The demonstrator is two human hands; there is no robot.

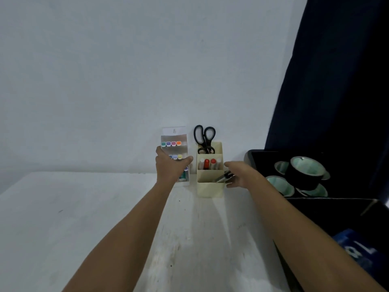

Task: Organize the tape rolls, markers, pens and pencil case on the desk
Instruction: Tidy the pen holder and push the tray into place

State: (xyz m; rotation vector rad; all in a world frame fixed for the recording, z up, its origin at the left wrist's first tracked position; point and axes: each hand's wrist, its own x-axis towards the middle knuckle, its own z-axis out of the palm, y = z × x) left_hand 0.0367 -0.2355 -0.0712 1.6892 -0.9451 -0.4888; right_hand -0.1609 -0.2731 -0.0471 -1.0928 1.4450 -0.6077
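Nearest you is the white desk point(84, 218), bare arms reaching out across it. Your right hand point(240, 174) pinches a bunch of dark pens point(224, 177) at the front slot of the cream plastic three-tier organizer point(209, 187). At 3 o'clock, black tape rolls point(305, 175) sit in a black tray point(259, 159). Your left hand point(170, 167) grips the clear pack of coloured markers point(174, 142) against the wall, at 9 o'clock of the organizer. Black-handled scissors point(204, 138) stand in the rear slot.

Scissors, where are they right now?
In the head view the black-handled scissors stand handles-up in the rear compartment of the cream desk organizer against the wall, right of the marker pack and behind the red-capped markers.
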